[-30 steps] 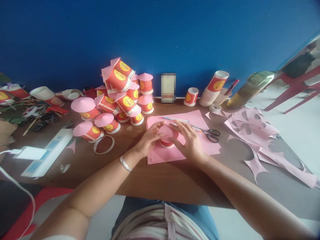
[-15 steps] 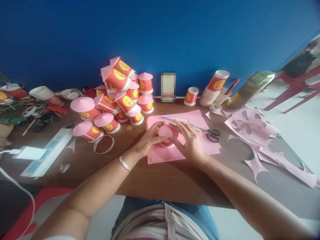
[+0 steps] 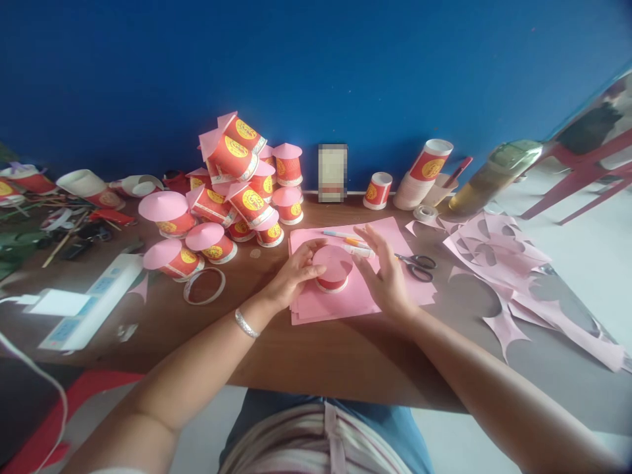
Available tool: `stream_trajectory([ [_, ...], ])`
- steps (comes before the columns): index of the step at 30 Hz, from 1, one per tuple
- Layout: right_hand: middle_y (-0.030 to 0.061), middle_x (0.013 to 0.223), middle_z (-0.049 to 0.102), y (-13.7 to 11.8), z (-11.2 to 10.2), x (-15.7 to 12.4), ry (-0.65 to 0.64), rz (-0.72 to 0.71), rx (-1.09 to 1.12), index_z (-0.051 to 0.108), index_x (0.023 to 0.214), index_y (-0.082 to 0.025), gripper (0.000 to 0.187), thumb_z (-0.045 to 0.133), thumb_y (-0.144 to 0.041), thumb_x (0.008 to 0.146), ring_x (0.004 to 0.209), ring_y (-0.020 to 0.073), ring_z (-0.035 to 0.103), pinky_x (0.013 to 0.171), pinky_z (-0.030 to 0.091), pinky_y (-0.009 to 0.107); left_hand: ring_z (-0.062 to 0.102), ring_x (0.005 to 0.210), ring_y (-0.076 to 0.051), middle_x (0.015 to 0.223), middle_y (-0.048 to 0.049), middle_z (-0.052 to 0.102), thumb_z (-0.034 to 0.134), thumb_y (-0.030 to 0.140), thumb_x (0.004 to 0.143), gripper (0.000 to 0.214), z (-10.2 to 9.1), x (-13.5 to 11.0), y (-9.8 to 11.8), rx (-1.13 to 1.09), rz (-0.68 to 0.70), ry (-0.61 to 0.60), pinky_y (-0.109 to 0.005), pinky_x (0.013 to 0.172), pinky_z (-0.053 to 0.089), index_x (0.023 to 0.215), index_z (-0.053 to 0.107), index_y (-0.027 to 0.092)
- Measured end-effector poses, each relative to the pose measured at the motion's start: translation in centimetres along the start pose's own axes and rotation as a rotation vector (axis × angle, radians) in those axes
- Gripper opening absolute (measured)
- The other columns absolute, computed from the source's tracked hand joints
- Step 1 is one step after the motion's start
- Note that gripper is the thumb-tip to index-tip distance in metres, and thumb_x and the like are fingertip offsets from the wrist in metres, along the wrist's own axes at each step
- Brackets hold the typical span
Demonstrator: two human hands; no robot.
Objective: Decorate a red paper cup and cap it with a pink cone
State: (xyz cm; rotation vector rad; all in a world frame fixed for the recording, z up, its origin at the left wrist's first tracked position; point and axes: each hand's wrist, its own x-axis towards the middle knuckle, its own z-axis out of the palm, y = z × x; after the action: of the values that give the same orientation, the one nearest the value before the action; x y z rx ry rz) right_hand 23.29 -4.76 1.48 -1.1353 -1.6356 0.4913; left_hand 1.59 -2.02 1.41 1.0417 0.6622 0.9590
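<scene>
An upturned red paper cup with a pink paper cone top (image 3: 332, 266) stands on a stack of pink paper sheets (image 3: 340, 303) in front of me. My left hand (image 3: 293, 275) curls round the cup's left side and holds it. My right hand (image 3: 385, 273) is just off the cup's right side, fingers spread and apart from it. A pen and a small white glue stick (image 3: 356, 249) lie beyond the cup, under my right fingertips. Scissors (image 3: 417, 264) rest on the paper to the right.
A pile of several finished pink-topped cups (image 3: 232, 191) sits at the back left, a tape ring (image 3: 204, 285) and a power strip (image 3: 91, 299) to the left. Stacked plain cups (image 3: 419, 174) and a bottle (image 3: 486, 176) stand at the back right. Pink paper offcuts (image 3: 503, 263) cover the right.
My right hand has let go of the cup's top and drawn back to the right with its fingers opened. My left hand stays on the cup.
</scene>
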Motion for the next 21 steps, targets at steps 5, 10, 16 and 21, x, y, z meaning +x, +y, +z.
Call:
stream_trajectory([
  [5,0.0136,0.154,0.058,1.0,0.6,0.1,-0.03,0.18,0.221,0.043,0.154,-0.031,0.06,0.061,-0.053,0.101,0.142,0.0295,0.057,0.116,0.049,0.061,0.057,0.126,-0.03,0.138,-0.0079,0.06,0.09,0.031,0.074,0.068,0.2,-0.1,0.0,0.054,-0.052,0.016,-0.04,0.103,0.046,0.135,0.061,0.028],
  [10,0.0144,0.154,0.057,1.2,1.0,0.0,-0.073,0.135,0.185,0.042,0.153,-0.031,0.064,0.066,-0.052,0.098,0.143,0.0298,0.056,0.121,0.043,0.064,0.057,0.124,-0.029,0.137,-0.0088,0.061,0.09,0.031,0.074,0.069,0.4,-0.3,0.1,0.082,-0.063,0.012,-0.039,0.101,0.048,0.135,0.059,0.026],
  [16,0.0159,0.154,0.056,1.3,0.7,0.1,-0.065,0.111,0.183,0.04,0.154,-0.029,0.062,0.063,-0.051,0.1,0.144,0.0289,0.056,0.117,0.049,0.06,0.058,0.123,-0.028,0.136,-0.0084,0.062,0.09,0.03,0.074,0.066,0.5,-0.3,0.5,0.077,-0.054,0.012,-0.038,0.101,0.049,0.133,0.061,0.026],
  [21,0.0155,0.154,0.056,1.0,0.5,0.0,-0.077,0.079,0.162,0.04,0.154,-0.031,0.063,0.065,-0.05,0.1,0.143,0.0295,0.056,0.116,0.05,0.061,0.058,0.123,-0.029,0.14,-0.0084,0.061,0.089,0.03,0.074,0.068,0.5,-0.3,0.5,0.086,-0.053,0.006,-0.038,0.099,0.05,0.135,0.06,0.028],
])
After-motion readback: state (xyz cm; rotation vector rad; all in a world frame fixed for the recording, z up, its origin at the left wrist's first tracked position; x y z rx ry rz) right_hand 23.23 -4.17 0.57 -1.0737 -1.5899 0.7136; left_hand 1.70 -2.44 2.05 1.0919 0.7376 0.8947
